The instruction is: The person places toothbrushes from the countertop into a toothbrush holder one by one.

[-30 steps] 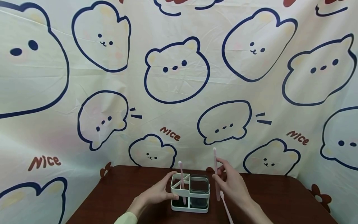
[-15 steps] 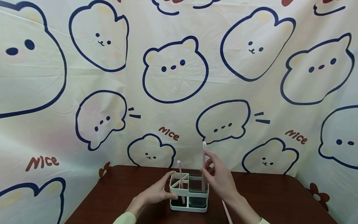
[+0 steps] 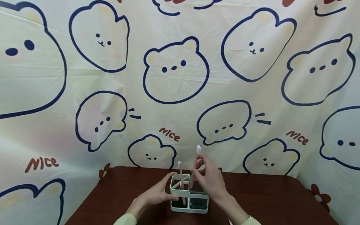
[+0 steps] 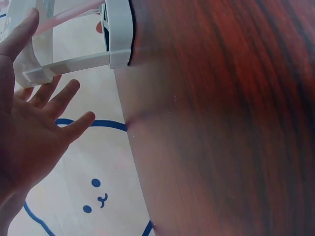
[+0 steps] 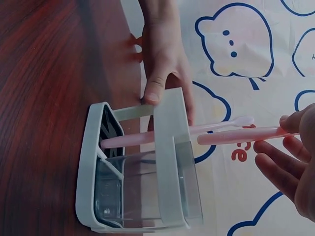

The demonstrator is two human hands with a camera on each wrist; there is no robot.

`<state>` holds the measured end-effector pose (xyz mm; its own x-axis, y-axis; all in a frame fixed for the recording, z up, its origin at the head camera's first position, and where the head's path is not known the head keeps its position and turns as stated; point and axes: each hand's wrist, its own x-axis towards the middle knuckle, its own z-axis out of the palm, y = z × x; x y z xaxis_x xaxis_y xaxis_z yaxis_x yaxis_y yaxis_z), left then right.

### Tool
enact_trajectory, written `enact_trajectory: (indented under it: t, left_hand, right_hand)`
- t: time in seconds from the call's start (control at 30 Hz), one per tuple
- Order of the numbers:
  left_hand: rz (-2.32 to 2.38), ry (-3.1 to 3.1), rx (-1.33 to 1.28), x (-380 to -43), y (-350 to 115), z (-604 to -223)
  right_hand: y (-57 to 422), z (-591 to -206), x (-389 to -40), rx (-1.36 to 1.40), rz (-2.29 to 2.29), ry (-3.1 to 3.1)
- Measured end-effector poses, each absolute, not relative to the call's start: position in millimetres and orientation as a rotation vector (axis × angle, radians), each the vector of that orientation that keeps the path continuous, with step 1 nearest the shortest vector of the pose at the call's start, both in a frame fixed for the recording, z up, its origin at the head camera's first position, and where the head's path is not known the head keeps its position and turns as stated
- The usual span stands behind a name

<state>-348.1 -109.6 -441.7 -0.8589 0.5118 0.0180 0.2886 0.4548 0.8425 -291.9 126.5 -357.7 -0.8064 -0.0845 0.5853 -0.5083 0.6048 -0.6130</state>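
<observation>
A white toothbrush holder (image 3: pixel 197 196) stands on the table, its upper frame divided into compartments. My left hand (image 3: pixel 156 193) grips its left side, thumb at the front and fingers behind; the left wrist view shows the thumb across the upper frame (image 4: pixel 42 64). One pink toothbrush (image 3: pixel 182 179) stands in a left compartment, head up. A second pink toothbrush (image 5: pixel 231 136) is pinched by my right hand (image 3: pixel 212 179), head up and slightly tilted. Its handle end is above the holder's top, near the middle divider, apart from the frame in the right wrist view.
A clear cup (image 5: pixel 142 182) fills the holder's right half. At the bottom edge, a pink toothbrush tip (image 3: pixel 230 222) shows beside my right forearm, the remainder hidden. The dark wooden table (image 3: pixel 270 200) meets a cartoon-printed cloth (image 3: pixel 174 87) behind.
My right hand has carried the toothbrush left, from beside the holder to above its middle, and tilted it. The forearm now covers most of the lying toothbrush. My left hand keeps its grip.
</observation>
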Motion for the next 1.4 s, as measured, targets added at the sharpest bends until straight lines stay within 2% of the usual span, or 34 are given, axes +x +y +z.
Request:
enact_trajectory:
  t: [0.47,1.4]
  left_hand:
    - [1.361,2.461,0.706,-348.2,-110.7,-441.0]
    - [1.373,2.448,0.726,-349.6,-109.5,-442.2]
  right_hand:
    - [116.3,-369.0,-295.9,0.494,1.095,-2.388]
    - [109.8,-406.9,-304.2,0.434,0.772,-2.477]
